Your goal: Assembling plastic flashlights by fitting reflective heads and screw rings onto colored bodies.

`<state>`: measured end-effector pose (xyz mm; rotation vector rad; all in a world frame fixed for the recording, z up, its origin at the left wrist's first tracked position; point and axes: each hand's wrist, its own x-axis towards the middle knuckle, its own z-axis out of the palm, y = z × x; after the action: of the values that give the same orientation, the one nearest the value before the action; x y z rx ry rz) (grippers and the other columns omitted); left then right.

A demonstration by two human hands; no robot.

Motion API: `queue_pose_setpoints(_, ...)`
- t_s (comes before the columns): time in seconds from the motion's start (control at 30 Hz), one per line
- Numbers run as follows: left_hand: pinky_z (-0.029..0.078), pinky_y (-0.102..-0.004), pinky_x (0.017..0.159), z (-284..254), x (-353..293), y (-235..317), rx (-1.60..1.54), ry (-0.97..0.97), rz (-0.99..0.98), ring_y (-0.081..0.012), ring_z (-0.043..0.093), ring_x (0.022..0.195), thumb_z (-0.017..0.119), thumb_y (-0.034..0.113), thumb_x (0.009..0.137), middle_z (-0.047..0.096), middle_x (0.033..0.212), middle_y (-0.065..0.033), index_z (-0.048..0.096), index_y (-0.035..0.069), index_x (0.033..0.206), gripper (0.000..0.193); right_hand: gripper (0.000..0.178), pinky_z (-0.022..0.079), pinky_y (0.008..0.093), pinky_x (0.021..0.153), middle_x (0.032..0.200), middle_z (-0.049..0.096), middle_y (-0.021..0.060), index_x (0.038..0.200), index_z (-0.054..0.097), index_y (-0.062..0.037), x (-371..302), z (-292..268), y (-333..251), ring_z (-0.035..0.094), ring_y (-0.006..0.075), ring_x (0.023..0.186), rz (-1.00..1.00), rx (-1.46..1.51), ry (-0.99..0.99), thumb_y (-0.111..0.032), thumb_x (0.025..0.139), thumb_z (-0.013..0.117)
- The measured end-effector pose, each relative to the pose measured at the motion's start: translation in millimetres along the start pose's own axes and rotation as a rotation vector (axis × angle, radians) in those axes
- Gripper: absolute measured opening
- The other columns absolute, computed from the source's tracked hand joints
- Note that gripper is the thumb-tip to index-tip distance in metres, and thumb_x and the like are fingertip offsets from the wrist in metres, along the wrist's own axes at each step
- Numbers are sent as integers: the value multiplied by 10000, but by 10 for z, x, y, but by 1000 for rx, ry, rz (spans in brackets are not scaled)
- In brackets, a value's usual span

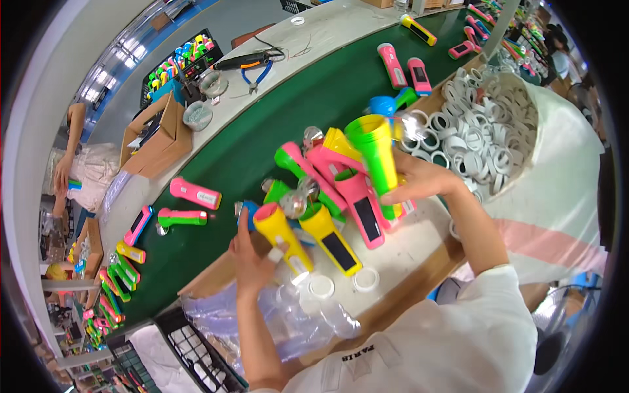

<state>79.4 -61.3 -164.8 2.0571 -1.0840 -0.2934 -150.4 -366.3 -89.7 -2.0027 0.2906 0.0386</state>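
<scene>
My right hand (pixel 422 178) grips a green and yellow flashlight housing (pixel 375 154), its wide yellow mouth pointing up; motion blurs it slightly. My left hand (pixel 252 265) has its index finger stretched and thumb apart, beside a yellow flashlight housing (pixel 278 232). The index fingertip is close to a blue piece (pixel 249 213), largely hidden. Between the hands lie another yellow housing (pixel 331 242) with a dark panel, a pink housing (pixel 362 213) and a pink and green one (pixel 304 167). Clear round lamp parts (pixel 293 203) rest among them.
White rings (pixel 481 131) fill a large white sack at right. Loose rings (pixel 321 286) and clear plastic bags (pixel 282 321) lie nearest me. More flashlights (pixel 195 193) are on the green belt (pixel 255 144). Beyond it are blue pliers (pixel 252 78) and a cardboard box (pixel 157 137). Another person's hand (pixel 63 171) is far left.
</scene>
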Motion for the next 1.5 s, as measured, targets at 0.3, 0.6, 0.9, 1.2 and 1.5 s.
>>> queue_pose_setpoints(0.3, 183, -541, 1086, 720, 18, 553, 58, 369, -25, -448, 284, 1328, 600, 248, 880, 291, 1431, -302, 129, 54, 1483, 790, 932, 318, 458, 1061, 1370, 316, 374, 1405, 298, -19, 13, 889, -136, 373, 490, 1246, 128, -416, 639, -387, 690, 771)
queue_pose_setpoints(0.6, 389, -465, 940, 140, -747, 540, 134, 133, 105, -396, 524, 1082, 654, 220, 834, 584, 1127, -215, 595, 36, 1141, 363, 370, 510, 380, 798, 1111, 609, 180, 1084, 589, -1, -726, 695, 391, 610, 271, 1001, 48, -171, 1058, -216, 807, 707)
queue_pose_setpoints(0.9, 427, -418, 858, 337, -1234, 674, 403, -264, 281, -348, 521, 1030, 706, 55, 678, 554, 1126, -167, 604, 89, 1160, 494, 170, 495, 433, 815, 1057, 573, 164, 959, 659, -74, -983, 91, 1128, 589, 316, 995, 558, -1276, 622, -116, 812, 586)
queue_pose_setpoints(1.2, 411, -418, 920, 107, -1393, 791, 451, -182, 291, -330, 520, 1073, 659, -58, 593, 555, 1161, -153, 618, 71, 1120, 544, 309, 525, 457, 723, 875, 640, 210, 1091, 536, -35, -1195, -55, 1115, 646, 348, 859, 513, -1186, 633, 3, 785, 538)
queue_pose_setpoints(1.5, 405, -441, 844, 176, -914, 358, 786, -80, 80, -320, 563, 974, 694, 125, 673, 638, 982, -119, 671, 40, 915, 257, 308, 467, 269, 787, 953, 639, 67, 1076, 615, -6, -1152, 1084, -330, 588, 134, 876, -288, -57, 643, -88, 794, 709)
